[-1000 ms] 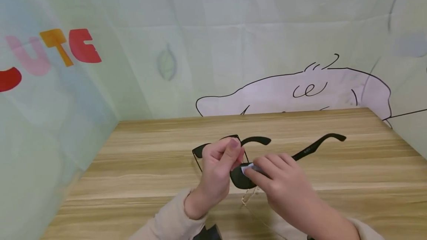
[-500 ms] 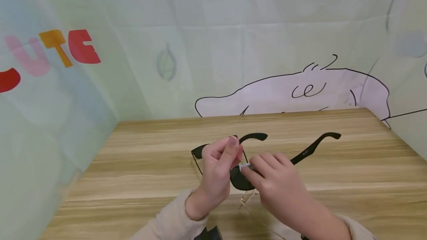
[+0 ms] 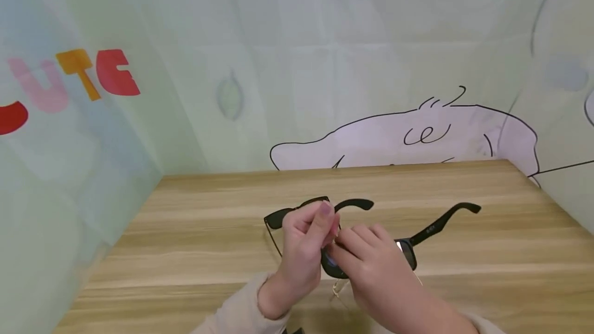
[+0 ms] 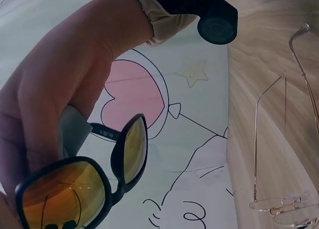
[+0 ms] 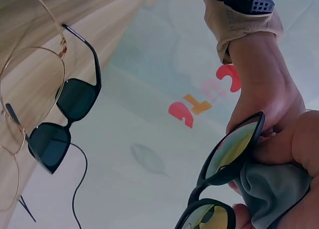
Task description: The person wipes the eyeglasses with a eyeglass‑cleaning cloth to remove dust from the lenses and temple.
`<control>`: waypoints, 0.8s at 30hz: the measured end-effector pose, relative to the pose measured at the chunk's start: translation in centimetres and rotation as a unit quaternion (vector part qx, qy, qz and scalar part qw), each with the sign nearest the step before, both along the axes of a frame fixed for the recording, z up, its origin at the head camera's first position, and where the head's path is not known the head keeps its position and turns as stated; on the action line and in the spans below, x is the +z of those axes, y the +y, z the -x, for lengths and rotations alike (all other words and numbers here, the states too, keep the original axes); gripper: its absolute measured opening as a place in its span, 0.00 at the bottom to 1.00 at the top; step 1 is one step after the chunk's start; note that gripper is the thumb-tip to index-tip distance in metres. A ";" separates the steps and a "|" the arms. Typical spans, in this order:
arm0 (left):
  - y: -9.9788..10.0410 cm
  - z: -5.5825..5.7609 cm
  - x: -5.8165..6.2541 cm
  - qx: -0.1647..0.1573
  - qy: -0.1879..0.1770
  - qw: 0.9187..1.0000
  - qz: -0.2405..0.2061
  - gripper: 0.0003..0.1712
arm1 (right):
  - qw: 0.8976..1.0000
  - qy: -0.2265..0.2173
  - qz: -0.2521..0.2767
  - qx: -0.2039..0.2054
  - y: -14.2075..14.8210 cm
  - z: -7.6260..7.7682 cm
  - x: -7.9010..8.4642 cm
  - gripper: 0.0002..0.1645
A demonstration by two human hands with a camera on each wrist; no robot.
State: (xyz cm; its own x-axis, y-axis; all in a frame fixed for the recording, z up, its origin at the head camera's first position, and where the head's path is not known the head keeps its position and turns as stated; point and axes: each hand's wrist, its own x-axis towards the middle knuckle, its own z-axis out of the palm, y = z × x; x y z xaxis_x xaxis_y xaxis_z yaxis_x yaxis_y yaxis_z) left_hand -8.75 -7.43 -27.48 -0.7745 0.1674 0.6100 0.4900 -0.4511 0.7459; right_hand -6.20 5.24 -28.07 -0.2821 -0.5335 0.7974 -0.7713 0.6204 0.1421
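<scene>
My left hand (image 3: pixel 299 259) pinches a pair of black-framed sunglasses (image 3: pixel 445 223) at one end of the frame. Its other temple sticks out to the right, past my right hand (image 3: pixel 378 267). That hand grips a grey cleaning cloth (image 5: pixel 274 189) and presses it around the lens nearest my left hand. In the left wrist view, the cloth (image 4: pixel 74 131) shows between the right fingers, behind an orange-tinted lens (image 4: pixel 65 189). The head view hides most of the cloth under the right fingers.
A second pair of black sunglasses (image 3: pixel 278 218) lies on the wooden table (image 3: pixel 204 251) behind my left hand. Gold wire-rimmed glasses (image 4: pixel 279 204) rest on the table below the hands. A printed cloth backdrop (image 3: pixel 223 133) encloses the back and sides.
My right hand has slid left along the sunglasses, closer to my left hand, uncovering the right lens. The left hand has kept its grip. The head view has tilted up slightly.
</scene>
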 end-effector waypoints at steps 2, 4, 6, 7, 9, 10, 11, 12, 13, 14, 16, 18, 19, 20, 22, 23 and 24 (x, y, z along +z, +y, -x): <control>0.0 -0.2 0.1 -0.002 0.002 1.000 0.005 0.26 | 1.000 0.009 0.000 -0.006 0.0 -0.1 -0.1 0.19; -0.1 -0.2 0.2 0.002 0.012 1.000 0.010 0.26 | 1.000 0.016 -0.005 -0.026 0.0 -0.2 -0.1 0.20; -0.3 -0.2 0.3 0.003 0.023 1.000 0.012 0.26 | 0.999 0.017 -0.006 -0.043 0.2 -0.1 -0.2 0.19; -0.3 -0.1 0.3 0.003 0.028 1.000 0.012 0.25 | 0.999 0.013 -0.007 -0.051 0.3 -0.1 -0.2 0.18; -0.4 0.0 0.4 0.002 0.034 0.999 0.011 0.25 | 0.998 -0.002 -0.007 -0.057 0.6 0.1 -0.3 0.18; -0.5 0.1 0.4 0.001 0.035 0.999 0.010 0.25 | 0.999 -0.007 -0.003 -0.054 0.8 0.2 -0.4 0.18; -0.6 0.1 0.4 0.001 0.037 0.999 0.010 0.25 | 0.999 -0.015 -0.002 -0.051 0.9 0.2 -0.4 0.18; -0.6 0.1 0.4 0.003 0.036 0.999 0.010 0.26 | 0.999 -0.023 -0.002 -0.046 1.1 0.3 -0.5 0.18; -0.6 0.2 0.4 0.007 0.037 0.999 0.010 0.26 | 0.999 -0.026 -0.003 -0.039 1.2 0.4 -0.5 0.19; -0.6 0.2 0.4 0.012 0.039 0.999 0.008 0.26 | 0.999 -0.025 -0.005 -0.030 1.2 0.6 -0.6 0.19; -0.6 0.4 0.3 0.030 0.044 0.999 0.006 0.27 | 1.000 -0.018 -0.014 -0.018 1.2 0.8 -0.7 0.19; -0.7 0.7 0.3 0.054 0.051 0.997 0.000 0.27 | 1.000 0.005 -0.020 -0.009 1.0 1.0 -0.8 0.16; -0.7 0.8 0.3 0.064 0.053 0.997 -0.003 0.27 | 0.999 0.024 -0.021 -0.006 0.8 1.1 -0.9 0.15; -0.7 0.9 0.3 0.071 0.055 0.996 -0.006 0.27 | 0.999 0.042 -0.021 -0.005 0.6 1.1 -0.9 0.15; -0.8 1.0 0.3 0.084 0.057 0.995 -0.009 0.28 | 0.998 0.065 -0.017 -0.004 0.3 1.1 -1.0 0.18; -0.8 1.1 0.3 0.089 0.059 0.994 -0.011 0.27 | 0.998 0.068 -0.014 -0.003 0.1 1.0 -1.1 0.20; -0.8 1.1 0.3 0.093 0.056 0.994 -0.011 0.28 | 0.998 0.064 -0.012 0.000 0.0 0.9 -1.1 0.21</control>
State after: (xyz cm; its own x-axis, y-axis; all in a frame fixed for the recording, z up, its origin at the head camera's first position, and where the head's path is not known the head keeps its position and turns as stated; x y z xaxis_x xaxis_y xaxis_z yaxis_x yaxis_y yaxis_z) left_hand -9.86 -8.23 -27.16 -0.7178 0.0132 0.6961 0.6462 -0.3598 0.6731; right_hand -7.10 5.23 -29.19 -0.1793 -0.5533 0.8135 -0.7459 0.6156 0.2543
